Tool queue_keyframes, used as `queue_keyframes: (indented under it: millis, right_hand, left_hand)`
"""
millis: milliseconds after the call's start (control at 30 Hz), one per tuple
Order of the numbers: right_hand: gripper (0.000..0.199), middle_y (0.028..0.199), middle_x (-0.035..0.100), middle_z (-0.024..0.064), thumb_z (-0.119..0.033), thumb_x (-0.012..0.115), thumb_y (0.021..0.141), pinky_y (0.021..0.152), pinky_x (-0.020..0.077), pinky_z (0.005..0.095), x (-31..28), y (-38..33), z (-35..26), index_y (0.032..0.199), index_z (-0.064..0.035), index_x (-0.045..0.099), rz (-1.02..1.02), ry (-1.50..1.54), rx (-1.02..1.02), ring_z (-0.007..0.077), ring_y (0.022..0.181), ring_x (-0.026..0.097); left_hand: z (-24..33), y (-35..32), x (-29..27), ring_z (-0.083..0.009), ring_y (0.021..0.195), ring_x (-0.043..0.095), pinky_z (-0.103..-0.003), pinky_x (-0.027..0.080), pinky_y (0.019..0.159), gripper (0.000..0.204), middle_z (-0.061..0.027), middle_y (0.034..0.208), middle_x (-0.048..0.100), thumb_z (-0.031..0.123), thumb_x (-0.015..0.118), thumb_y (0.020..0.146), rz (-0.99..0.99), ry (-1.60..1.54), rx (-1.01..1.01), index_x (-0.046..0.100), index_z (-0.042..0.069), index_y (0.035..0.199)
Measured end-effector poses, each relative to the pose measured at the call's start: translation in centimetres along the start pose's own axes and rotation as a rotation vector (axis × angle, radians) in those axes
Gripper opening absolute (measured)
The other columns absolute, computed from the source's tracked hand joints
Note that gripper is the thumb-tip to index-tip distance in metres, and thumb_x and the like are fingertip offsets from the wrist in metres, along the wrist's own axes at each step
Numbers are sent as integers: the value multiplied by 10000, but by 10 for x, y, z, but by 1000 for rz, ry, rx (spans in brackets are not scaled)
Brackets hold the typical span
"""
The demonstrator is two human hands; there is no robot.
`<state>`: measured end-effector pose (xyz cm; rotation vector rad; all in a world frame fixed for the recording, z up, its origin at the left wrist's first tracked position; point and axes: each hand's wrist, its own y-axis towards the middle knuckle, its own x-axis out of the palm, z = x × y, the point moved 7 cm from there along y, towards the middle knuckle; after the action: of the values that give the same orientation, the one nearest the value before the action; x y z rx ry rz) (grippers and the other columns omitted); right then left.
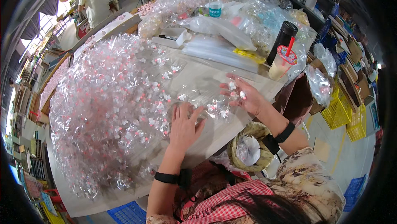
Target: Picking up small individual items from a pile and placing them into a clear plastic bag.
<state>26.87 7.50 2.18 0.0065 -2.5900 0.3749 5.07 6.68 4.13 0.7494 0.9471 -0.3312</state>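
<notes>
A large heap of small pink-and-white pieces in transparent wrappers point(103, 104) covers the left half of the table point(198, 68). At the heap's right edge, my left hand point(185, 124) lies palm down with its fingers spread, and nothing shows in it. My right hand point(250, 95) is turned partly palm up, with a few of the wrapped pink-and-white pieces point(236, 90) resting in its half-bent fingers. Between my two hands lies a small cluster of the same wrapped pieces point(218, 109) on the table top. A single piece point(182, 97) is just beyond my left fingertips.
At the back stand a water bottle point(215, 3), a black tumbler point(283, 42) and a drink cup with a red straw point(283, 63). Flat plastic bags point(219, 52) and a white tray with a marker point(171, 37) lie nearer. A lined bin point(248, 147) stands below the right edge.
</notes>
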Motion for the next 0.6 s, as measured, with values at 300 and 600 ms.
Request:
queue_keyframes:
  millis: [300, 600]
  right_hand:
    - [401, 1254, 568, 161, -418, 428, 997, 764, 587, 425, 28, -5, -3, 1306, -169, 480, -281, 362, 85, 271, 1146, 584]
    - [223, 1182, 621, 85, -277, 710, 829, 740, 530, 360, 16, -1, -4, 892, -99, 590, -80, -988, -364, 242, 996, 625]
  left_hand:
    - [-2, -3, 0, -438, 1190, 442, -526, 321, 1035, 396, -253, 1323, 418, 249, 672, 818, -29, 10, -3, 607, 140, 1193]
    - [16, -6, 7, -414, 1389, 239, -633, 177, 1091, 483, -110, 1482, 349, 409, 559, 894, -191, 197, 139, 493, 292, 1358]
